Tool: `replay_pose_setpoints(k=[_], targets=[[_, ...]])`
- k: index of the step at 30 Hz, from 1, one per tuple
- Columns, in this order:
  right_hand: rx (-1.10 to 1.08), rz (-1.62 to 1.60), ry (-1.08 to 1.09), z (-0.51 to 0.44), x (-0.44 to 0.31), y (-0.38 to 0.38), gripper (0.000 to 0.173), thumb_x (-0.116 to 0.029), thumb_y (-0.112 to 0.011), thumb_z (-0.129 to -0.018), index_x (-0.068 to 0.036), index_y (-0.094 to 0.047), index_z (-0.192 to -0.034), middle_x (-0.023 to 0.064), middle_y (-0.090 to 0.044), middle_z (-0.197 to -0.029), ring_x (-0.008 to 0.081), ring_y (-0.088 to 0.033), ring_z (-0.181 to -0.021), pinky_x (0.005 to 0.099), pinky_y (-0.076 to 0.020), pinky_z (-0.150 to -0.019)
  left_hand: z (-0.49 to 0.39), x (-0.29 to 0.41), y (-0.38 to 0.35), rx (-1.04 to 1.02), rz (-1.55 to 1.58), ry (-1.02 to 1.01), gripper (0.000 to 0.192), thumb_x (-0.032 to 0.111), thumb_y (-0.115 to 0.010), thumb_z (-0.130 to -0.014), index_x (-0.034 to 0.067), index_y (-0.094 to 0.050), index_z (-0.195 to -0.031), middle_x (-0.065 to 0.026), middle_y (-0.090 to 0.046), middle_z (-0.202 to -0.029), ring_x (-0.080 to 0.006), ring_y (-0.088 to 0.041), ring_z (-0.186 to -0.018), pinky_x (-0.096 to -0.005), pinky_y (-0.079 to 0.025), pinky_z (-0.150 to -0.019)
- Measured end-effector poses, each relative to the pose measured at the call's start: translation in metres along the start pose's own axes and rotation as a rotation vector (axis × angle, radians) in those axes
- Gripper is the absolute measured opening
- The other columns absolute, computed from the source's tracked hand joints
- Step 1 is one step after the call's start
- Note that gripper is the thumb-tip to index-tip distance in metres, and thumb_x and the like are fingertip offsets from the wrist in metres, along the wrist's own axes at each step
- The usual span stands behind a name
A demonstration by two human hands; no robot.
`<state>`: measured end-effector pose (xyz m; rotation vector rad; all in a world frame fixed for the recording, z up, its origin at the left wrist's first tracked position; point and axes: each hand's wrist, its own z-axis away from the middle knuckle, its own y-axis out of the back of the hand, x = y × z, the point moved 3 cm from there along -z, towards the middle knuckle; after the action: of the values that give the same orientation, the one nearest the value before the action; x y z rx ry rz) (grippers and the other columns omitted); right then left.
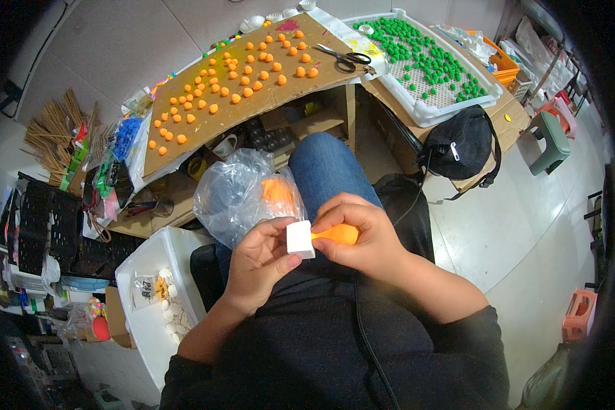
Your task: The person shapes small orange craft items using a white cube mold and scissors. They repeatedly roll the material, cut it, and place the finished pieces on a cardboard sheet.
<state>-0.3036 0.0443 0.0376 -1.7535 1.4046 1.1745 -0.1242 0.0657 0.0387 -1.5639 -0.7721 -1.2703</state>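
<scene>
My left hand [261,259] grips a small white block [300,239] between thumb and fingers, above my lap. Against the block's right side, my right hand [356,230] pinches a lump of soft orange modelling material [341,234], which narrows towards the block. Beyond my left hand, a clear plastic bag [230,197] lies by my thigh with more orange material [278,193] in it. Many small orange balls [247,92] are spread over a brown cardboard sheet [169,154] on the table in front.
Scissors [344,57] lie at the cardboard's right end. A white mesh tray [425,117] holds green balls [430,61], with a black bag [458,146] beside it. A white foam box [128,256] containing white pieces [172,310] stands at my left. A green stool [549,141] is at the right.
</scene>
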Motion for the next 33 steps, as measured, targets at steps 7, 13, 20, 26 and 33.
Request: replay_pose_setpoints(k=[7,13,20,26,33], targets=[[0.092,0.106,0.105,0.002,-0.006,-0.005,0.01,-0.002,-0.07,-0.07,-0.004,-0.064,-0.077,0.0082,-0.06,-0.085,0.023,-0.061,-0.082,0.0289,-0.0475,-0.073,-0.003,-0.003,0.0,0.013,-0.033,0.001,0.044,-0.007,-0.06,-0.082,0.0,-0.044,-0.123,-0.0116,-0.053,-0.117,-0.018,-0.055,-0.108,-0.0309,-0.045,-0.094],[-0.114,-0.49,-0.452,-0.006,0.01,0.009,0.021,-0.005,-0.067,-0.079,-0.003,-0.059,-0.099,0.0028,-0.06,-0.091,0.0113,-0.058,-0.084,0.0259,-0.048,-0.074,-0.01,-0.004,0.004,-0.013,-0.068,0.089,0.045,-0.005,-0.059,-0.084,0.003,-0.042,-0.125,-0.0111,-0.053,-0.117,-0.017,-0.057,-0.104,-0.0286,-0.045,-0.092],[-0.072,-0.069,-0.169,-0.004,0.006,0.007,0.024,-0.007,-0.07,-0.075,-0.004,-0.059,-0.096,0.0057,-0.06,-0.09,0.0161,-0.059,-0.083,0.0261,-0.0474,-0.073,-0.005,-0.004,-0.001,-0.034,-0.015,-0.018,0.043,-0.005,-0.057,-0.086,0.003,-0.042,-0.125,-0.0122,-0.049,-0.125,-0.0187,-0.051,-0.112,-0.0314,-0.043,-0.096],[0.013,0.245,0.182,0.0,-0.007,-0.001,0.016,-0.006,-0.069,-0.07,-0.003,-0.06,-0.083,0.011,-0.058,-0.086,0.0273,-0.061,-0.08,0.0324,-0.0494,-0.071,-0.001,-0.006,0.002,-0.01,0.005,-0.013,0.041,-0.004,-0.057,-0.086,0.002,-0.042,-0.124,-0.014,-0.047,-0.128,-0.0197,-0.05,-0.115,-0.0332,-0.042,-0.098],[-0.074,0.301,0.208,-0.004,-0.01,-0.001,0.017,-0.006,-0.068,-0.072,-0.003,-0.061,-0.087,0.0103,-0.058,-0.088,0.0263,-0.06,-0.083,0.0318,-0.0488,-0.073,-0.006,-0.006,0.002,-0.057,-0.007,-0.061,0.039,-0.005,-0.057,-0.085,0.002,-0.044,-0.121,-0.0144,-0.047,-0.128,-0.0211,-0.049,-0.117,-0.0346,-0.04,-0.1]])
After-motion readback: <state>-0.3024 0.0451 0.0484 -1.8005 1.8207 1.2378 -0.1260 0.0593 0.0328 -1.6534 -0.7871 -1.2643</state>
